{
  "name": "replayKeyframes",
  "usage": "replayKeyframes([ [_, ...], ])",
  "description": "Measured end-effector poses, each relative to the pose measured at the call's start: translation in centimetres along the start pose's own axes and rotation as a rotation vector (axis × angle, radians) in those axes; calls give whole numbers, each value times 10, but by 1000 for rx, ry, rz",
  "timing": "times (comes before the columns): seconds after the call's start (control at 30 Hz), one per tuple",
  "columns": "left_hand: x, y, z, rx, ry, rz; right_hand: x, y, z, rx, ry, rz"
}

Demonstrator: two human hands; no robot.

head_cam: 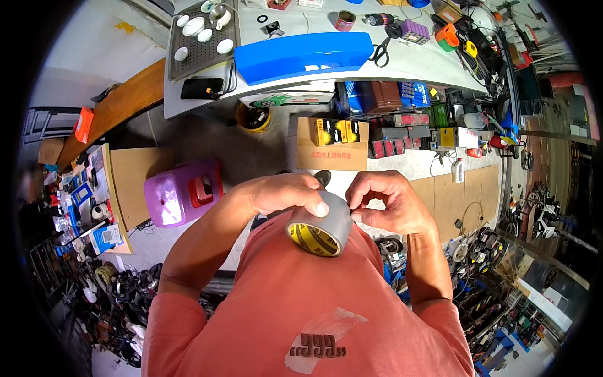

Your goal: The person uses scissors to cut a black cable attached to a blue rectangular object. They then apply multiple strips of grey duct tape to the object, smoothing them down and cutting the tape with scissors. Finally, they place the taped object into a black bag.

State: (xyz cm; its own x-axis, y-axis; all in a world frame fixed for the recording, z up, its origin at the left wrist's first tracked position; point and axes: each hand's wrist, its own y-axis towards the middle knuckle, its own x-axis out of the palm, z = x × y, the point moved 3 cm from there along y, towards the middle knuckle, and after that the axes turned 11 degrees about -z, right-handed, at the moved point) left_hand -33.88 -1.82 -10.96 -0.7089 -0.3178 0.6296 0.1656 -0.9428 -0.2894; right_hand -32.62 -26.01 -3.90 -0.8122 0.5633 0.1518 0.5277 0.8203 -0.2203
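Note:
A wide roll of grey tape (335, 217) with a yellow and black inner core is held close to my chest. My left hand (288, 194) grips it from the left, thumb on its outer face. At the roll's right edge, my right hand (393, 200) has thumb and index fingertips close together; whether they pinch the tape's end cannot be told. Beyond both hands, a long blue box-shaped piece (304, 55) lies along the front of the white table (438, 70). Black-handled scissors (381, 53) lie at its right end.
A perforated tea tray (176, 66) with cups and a black phone (201, 88) occupy the table's left. Below stand a yellow bucket (269, 123), a cardboard box (331, 158) with small yellow boxes, and stacked batteries (400, 133). A purple plastic stool (174, 195) is at left.

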Motion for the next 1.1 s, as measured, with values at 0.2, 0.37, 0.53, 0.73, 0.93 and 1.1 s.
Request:
replayKeyframes([
  [0.2,7,4,6,-20,47,-13,0,-2,3,-48,9,-17],
  [0.37,8,4,7,31,79,37,3,-6,4,-47,42,33],
  [0.53,4,7,6,-41,106,3,3,-8,5,-65,14,54],
  [0.73,2,14,2,-68,130,19,-1,-14,9,-50,6,35],
  [0.93,6,16,14,-53,196,26,-3,-18,10,-64,-64,41],
  [1.1,8,15,20,8,139,7,-6,-22,10,-39,9,52],
])
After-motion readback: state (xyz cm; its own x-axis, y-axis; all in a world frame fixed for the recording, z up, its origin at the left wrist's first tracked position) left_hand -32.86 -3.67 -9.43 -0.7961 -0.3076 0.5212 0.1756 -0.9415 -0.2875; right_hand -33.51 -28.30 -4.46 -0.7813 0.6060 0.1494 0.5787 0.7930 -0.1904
